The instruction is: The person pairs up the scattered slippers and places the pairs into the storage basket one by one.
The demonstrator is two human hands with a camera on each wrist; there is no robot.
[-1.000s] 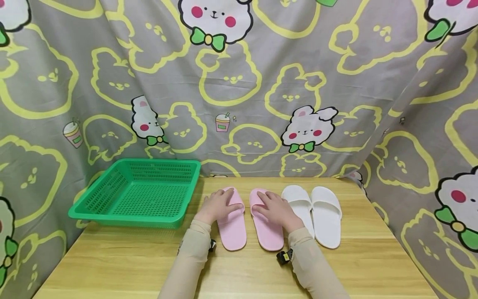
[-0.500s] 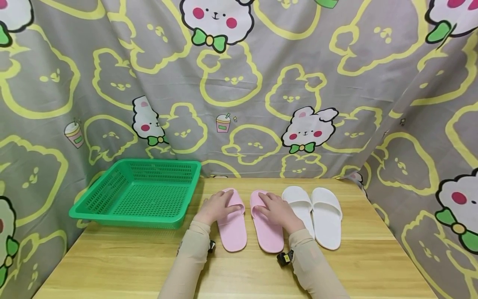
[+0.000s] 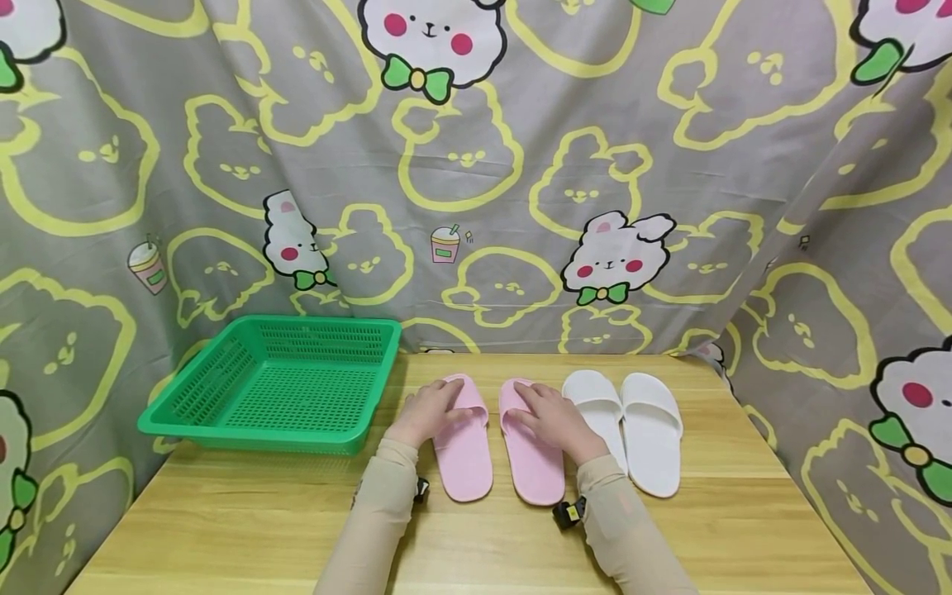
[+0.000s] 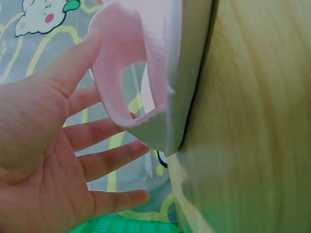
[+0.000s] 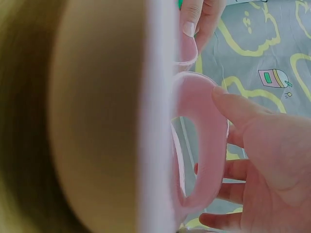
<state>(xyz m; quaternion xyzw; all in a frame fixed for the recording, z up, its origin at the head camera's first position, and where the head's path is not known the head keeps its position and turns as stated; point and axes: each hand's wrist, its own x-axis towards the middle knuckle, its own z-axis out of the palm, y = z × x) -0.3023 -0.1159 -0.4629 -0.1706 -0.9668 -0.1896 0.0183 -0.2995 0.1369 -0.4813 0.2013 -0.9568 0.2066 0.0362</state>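
Observation:
Two pink slippers lie side by side on the wooden table, toes toward the curtain. My left hand [image 3: 426,415] rests over the strap of the left pink slipper [image 3: 466,467]. In the left wrist view its fingers [image 4: 114,160] are spread and mostly straight, and the thumb touches the rim of the strap [image 4: 114,53]. On the right pink slipper [image 3: 537,473], my right hand [image 3: 561,423] lies across the strap in the same way. The right wrist view shows that thumb on the edge of the pink strap [image 5: 214,131], with loosely extended fingers beyond it.
A pair of white slippers [image 3: 654,450] lies just right of my right hand, partly behind it. At the left stands a green perforated basket [image 3: 260,434]. A patterned grey curtain [image 3: 506,190] hangs along the back and sides of the table [image 3: 476,545].
Both hands stay on the pink slippers' straps. The right pink slipper has shifted very slightly toward me; the rest of the scene looks unchanged.

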